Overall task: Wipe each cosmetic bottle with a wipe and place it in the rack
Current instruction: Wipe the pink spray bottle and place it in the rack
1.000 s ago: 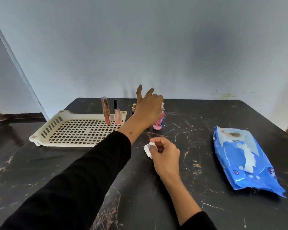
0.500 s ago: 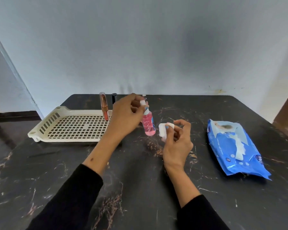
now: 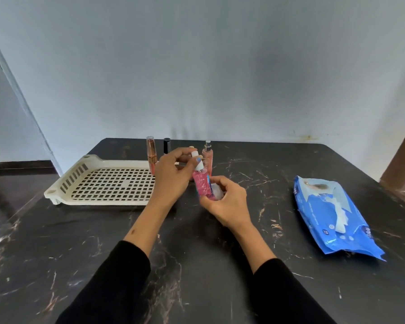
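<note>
Pink bottle (image 3: 202, 186): small, translucent pink body with a blue-and-white label strip and a white cap; tilted, lifted off the table between both hands.
Left hand (image 3: 171, 177): fingers curled, pinching the bottle's white cap from the left.
Right hand (image 3: 227, 202): fingers curled round the bottle's lower body, pressing a wipe against it.
Wipe (image 3: 216, 191): white, crumpled, mostly hidden inside the right hand's fingers.
Rack (image 3: 63, 194): cream perforated plastic, on the table just left of the left hand.
Rose-gold tube (image 3: 151, 155): upright, beyond the left hand.
Peach spray bottle (image 3: 207, 157): upright, just behind the held bottle.
Wipes pack (image 3: 332, 213): blue, flat, well right of the right hand.
</note>
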